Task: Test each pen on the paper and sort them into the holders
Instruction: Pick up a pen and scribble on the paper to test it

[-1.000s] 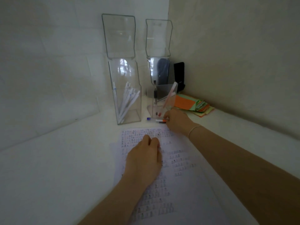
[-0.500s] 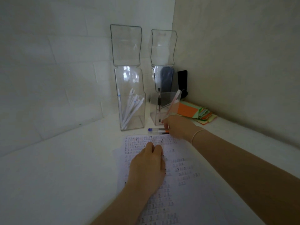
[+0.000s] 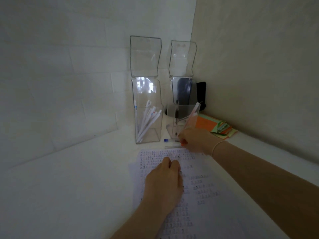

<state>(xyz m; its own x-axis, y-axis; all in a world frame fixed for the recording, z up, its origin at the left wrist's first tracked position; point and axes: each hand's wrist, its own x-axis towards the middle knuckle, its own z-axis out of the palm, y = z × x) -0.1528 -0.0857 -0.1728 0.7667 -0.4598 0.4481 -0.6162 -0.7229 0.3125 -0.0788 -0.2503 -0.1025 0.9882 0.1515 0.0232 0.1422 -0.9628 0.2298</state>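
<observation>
A sheet of paper [image 3: 203, 195] covered in small test marks lies on the white table. My left hand [image 3: 164, 183] rests on it with the fingers curled under. Beyond the paper's top edge my right hand [image 3: 196, 141] grips a pen with an orange tip [image 3: 183, 143]. A blue-capped pen [image 3: 170, 140] lies just left of that hand, and a clear pen [image 3: 172, 147] lies at the paper's edge. The left clear holder [image 3: 148, 135] contains several white pens [image 3: 148, 121]. The right clear holder [image 3: 181, 116] has a dark pen and a pinkish pen [image 3: 192, 116].
A stack of orange, green and yellow paper notes [image 3: 215, 125] sits at the right by the wall. A black object [image 3: 201, 94] stands in the corner behind the right holder. Walls close the table on the left, back and right.
The view has tilted down a little, so the holders sit lower in frame. My right hand stays at the pens in front of the right holder; my left hand keeps resting on the paper.
</observation>
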